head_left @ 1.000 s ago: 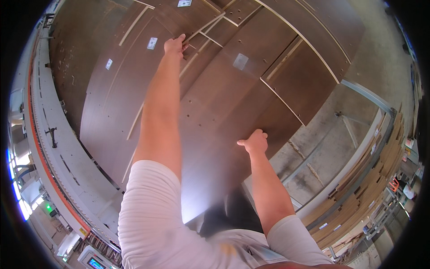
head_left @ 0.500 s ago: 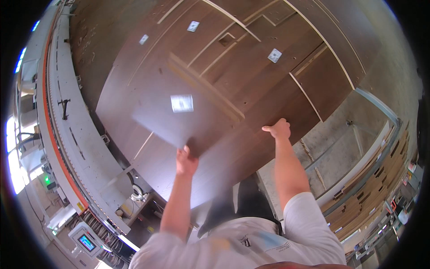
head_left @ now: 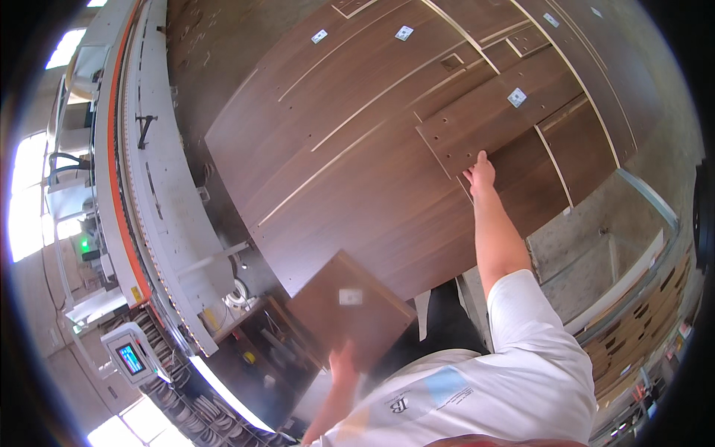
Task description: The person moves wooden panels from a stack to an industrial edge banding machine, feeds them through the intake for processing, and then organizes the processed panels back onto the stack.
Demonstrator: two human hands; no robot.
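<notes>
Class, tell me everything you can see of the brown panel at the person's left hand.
The brown panel is flat and roughly square, wood-like in look, with a pale, blurred label on its upper face. The left hand grips its near edge. It sits cornerwise in view, overlapping the larger board; whether it touches that is unclear.

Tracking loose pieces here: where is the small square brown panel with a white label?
The panel is low in the head view, just left of centre, in the left hand by the near edge of the large flat brown boards.
</notes>
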